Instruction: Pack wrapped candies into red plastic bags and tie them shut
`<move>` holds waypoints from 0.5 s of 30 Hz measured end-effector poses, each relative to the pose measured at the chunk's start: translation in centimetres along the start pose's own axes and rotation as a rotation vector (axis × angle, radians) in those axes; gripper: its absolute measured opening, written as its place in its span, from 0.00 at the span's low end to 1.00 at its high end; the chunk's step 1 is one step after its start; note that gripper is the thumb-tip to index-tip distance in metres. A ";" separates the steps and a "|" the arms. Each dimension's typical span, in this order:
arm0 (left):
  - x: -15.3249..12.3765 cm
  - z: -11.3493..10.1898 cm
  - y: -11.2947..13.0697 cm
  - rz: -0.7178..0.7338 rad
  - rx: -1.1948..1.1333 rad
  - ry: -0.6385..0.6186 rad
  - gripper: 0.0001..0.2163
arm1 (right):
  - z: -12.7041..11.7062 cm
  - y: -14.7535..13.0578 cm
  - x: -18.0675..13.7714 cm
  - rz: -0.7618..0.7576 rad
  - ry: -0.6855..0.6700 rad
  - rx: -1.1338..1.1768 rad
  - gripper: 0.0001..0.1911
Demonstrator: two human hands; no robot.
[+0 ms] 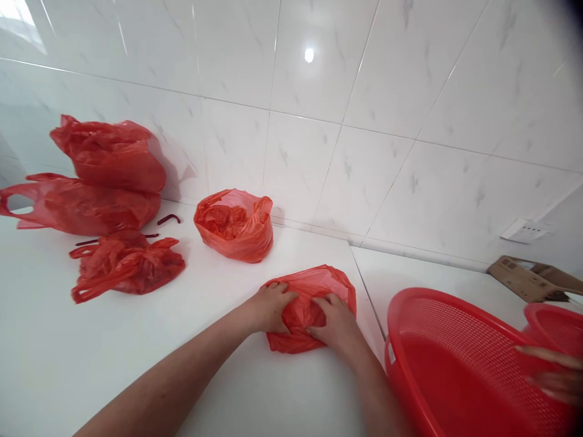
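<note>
A red plastic bag [314, 280] lies on the white table in front of me, its mouth facing up and crumpled film inside. My left hand [274, 306] grips the bag at its left side, with fingers and thumb curled into the film. On the right side my right hand [336, 321] has its bent fingers and thumb closed on the same film. What lies under the film inside the bag is hidden. Just behind stands another red plastic bag [237, 240], rolled open, with crumpled film in it.
Several filled red bags [122, 158] are piled at the left by the tiled wall. Dark red bent strips [169, 218] lie near them. A large red basket [437, 297] stands at the right, with another person's hand [553, 370] at it. Behind is a cardboard box [523, 279].
</note>
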State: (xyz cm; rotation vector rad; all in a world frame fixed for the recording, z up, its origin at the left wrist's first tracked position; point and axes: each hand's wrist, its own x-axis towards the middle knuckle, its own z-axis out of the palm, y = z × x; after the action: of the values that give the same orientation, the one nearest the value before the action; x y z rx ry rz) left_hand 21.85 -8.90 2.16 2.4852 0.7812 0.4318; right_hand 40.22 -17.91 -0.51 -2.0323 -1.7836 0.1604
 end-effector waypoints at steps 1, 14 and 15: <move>-0.2 -0.2 -0.1 0.016 -0.010 -0.002 0.28 | -0.1 0.0 0.0 0.014 0.009 0.025 0.30; -2.5 0.6 -2.2 0.212 0.061 0.340 0.12 | -1.0 -1.2 0.4 0.011 0.478 0.082 0.15; -2.3 0.6 -2.6 0.171 0.086 0.412 0.14 | -1.5 -1.7 -0.2 -0.018 0.547 0.089 0.14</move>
State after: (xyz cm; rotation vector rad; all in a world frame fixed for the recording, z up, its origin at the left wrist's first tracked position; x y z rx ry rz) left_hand 19.09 -8.63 -0.09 2.5871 0.7526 1.0152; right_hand 39.20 -18.29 1.44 -1.7738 -1.4191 -0.2917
